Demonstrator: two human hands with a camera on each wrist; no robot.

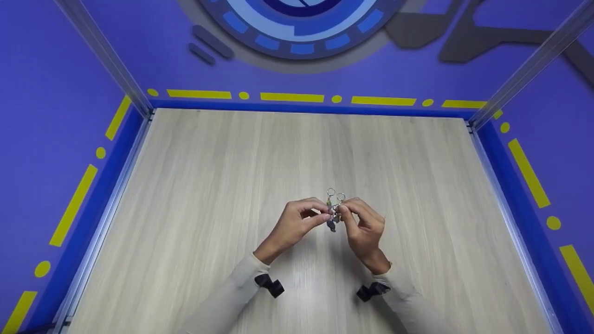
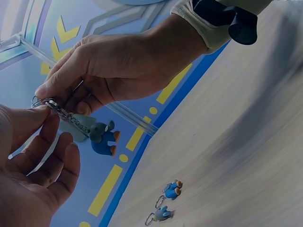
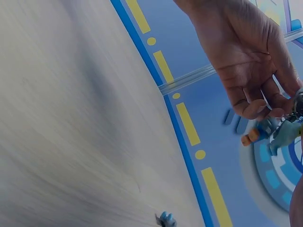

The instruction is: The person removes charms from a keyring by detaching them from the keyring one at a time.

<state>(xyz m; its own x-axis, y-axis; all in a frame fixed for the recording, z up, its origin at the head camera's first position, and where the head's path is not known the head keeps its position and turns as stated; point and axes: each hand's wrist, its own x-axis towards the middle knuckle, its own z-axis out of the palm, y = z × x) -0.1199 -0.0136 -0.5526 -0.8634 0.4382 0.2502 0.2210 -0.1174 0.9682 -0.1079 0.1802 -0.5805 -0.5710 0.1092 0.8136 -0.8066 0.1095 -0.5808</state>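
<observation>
My left hand (image 1: 297, 221) and right hand (image 1: 365, 228) meet above the table, thumbs and fingertips pinching small metal key rings and chains. In the left wrist view, my left hand (image 2: 40, 175) and right hand (image 2: 118, 64) both touch the metal ring (image 2: 39, 101). From its chain (image 2: 71, 118) hangs a grey-headed figure in blue with orange feet (image 2: 101, 144); a pale teal figure (image 2: 81, 124) hangs behind it. The right wrist view shows the orange-footed figure (image 3: 253, 136) beside the teal one (image 3: 286, 135), below my left hand (image 3: 251, 61).
Two more keychains lie on the wooden table (image 1: 222, 185): a blue figure with orange feet (image 2: 173, 189) and a light blue one (image 2: 163, 213), each with a ring. Blue panels (image 1: 297, 83) with yellow marks stand along the back and both sides.
</observation>
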